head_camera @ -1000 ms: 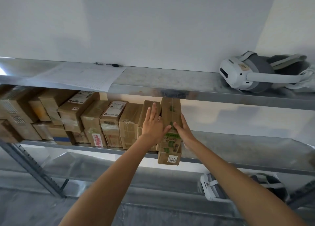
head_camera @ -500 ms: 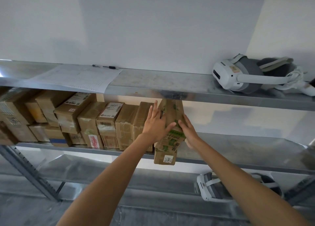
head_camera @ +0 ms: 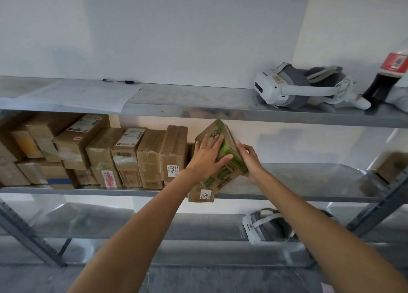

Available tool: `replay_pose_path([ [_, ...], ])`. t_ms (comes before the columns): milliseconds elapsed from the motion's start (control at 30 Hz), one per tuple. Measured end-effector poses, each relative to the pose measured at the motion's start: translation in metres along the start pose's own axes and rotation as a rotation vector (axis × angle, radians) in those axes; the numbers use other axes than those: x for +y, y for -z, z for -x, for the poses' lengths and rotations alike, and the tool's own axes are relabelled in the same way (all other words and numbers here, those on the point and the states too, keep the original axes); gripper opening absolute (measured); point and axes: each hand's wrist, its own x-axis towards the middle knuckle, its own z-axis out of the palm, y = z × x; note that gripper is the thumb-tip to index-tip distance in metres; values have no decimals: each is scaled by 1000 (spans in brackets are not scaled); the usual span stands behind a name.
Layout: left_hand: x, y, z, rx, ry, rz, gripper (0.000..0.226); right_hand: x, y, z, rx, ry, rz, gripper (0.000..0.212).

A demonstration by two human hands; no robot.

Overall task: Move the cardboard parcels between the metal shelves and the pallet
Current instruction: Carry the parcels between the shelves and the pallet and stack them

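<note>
Our left hand (head_camera: 206, 160) lies flat, fingers spread, on the brown, green-printed parcel (head_camera: 229, 174); our right hand (head_camera: 250, 160) curls round its edge. It sits at the middle shelf (head_camera: 309, 182) front, long axis tilted, top toward eleven o'clock.

Roughly eighteen cardboard parcels (head_camera: 150, 155), exact count unclear, at least three metal shelves (head_camera: 198, 109), two white headsets (head_camera: 284, 89), one pen (head_camera: 120, 81), one paper sheet (head_camera: 77, 96), one bottle (head_camera: 382, 85).

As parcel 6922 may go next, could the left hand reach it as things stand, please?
Probably yes: the parcel labelled 6922 ends its row with nothing in front, and the left hand is right beside it, though pressed flat on the green-printed parcel.
</note>
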Motion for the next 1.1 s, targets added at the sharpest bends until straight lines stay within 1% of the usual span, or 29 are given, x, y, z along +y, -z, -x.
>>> replay_pose_path([
  [33,6,-3,5,-24,5,49,77,-1,3,5,0,-17,26,56],
  [100,14,-5,14,-68,-11,106,79,-6,7,12,-25,-51,87,87],
  [133,18,-7,17,-84,-25,97,80,-8,10,15,-41,-64,120,102],
  [167,22,-8,20,-97,-34,75,80,-9,14,18,-60,-85,137,110],
  [200,26,-9,23,-106,-40,46,79,-10,18,23,-76,-97,140,112],
  [267,39,-7,27,-105,-60,28,76,-11,26,37,-111,-128,117,100],
  [300,46,-8,30,-89,-71,67,72,-11,30,45,-127,-133,106,95],
  [333,55,-8,36,-60,-76,145,65,-9,37,51,-147,-129,107,94],
  [367,61,-9,41,-30,-39,290,56,-6,44,57,-160,-117,114,94],
  [433,71,-10,53,71,115,590,39,5,60,64,-152,-92,95,95],
  [467,72,-11,58,153,188,649,33,11,68,70,-162,-92,63,94],
  [500,69,-12,63,222,239,606,33,17,75,78,-186,-85,39,94],
  [533,66,-14,69,248,292,543,37,21,79,91,-205,-68,28,95],
  [567,64,-17,77,250,344,529,44,22,81,106,-216,-38,26,94],
  [600,65,-20,87,232,385,600,49,27,83,115,-229,-2,24,87],
  [633,70,-22,99,208,402,718,53,30,84,127,-241,31,23,75],
  [667,75,-25,112,186,389,853,55,34,83,135,-261,65,24,64],
  [700,80,-30,124,175,370,969,56,37,82,143,-267,80,54,61],
  [733,85,-34,135,177,352,1037,58,40,80,147,-286,88,85,62],
  [767,88,-38,145,199,347,1057,60,41,78,156,-309,108,126,58],
  [833,95,-43,161,246,333,1040,60,42,73,172,-346,209,168,43],
  [933,104,-39,179,353,286,964,59,36,61,192,-363,433,270,63],
  [1100,93,-10,213,521,233,811,62,27,28,212,-427,638,357,64],
])
